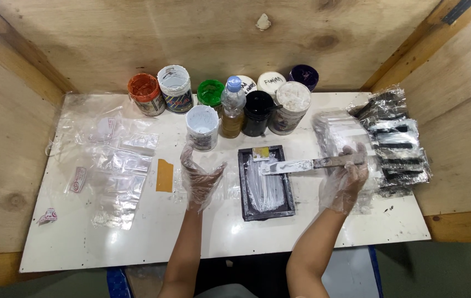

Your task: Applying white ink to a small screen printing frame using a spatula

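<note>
Gripping the handle of a long palette knife [307,164], my right hand [345,179] is closed round it inside a loose clear plastic glove, and the blade reaches left over the black tray [266,184] near the middle of the worktop [152,232]. White paste is smeared across the tray's floor in streaks, and the blade tip carries a coat of the same white, resting at the tray's far end just beside a small yellow dab. My left hand [199,177], gloved too, holds nothing: fingers spread and half curled, hovering just left of the tray, not touching it as far as I can tell.

I'd judge this to be a spreading or mixing pass. To do it well, I want the blade flat and low so it drags paste evenly instead of ploughing ridges. That free hand ought to steady the tray's left rim, since the tray looks light enough to slide on the smooth white board. The small white tub [202,127] stands open just behind my left hand, with the plastic bottle [233,106] and black jar [258,112] beside it, so I keep my strokes short and away from the back row. Clear bags [119,179] lie towards the left edge, packets [395,140] at the right; loose glove film near the wet blade is my main worry.
</note>
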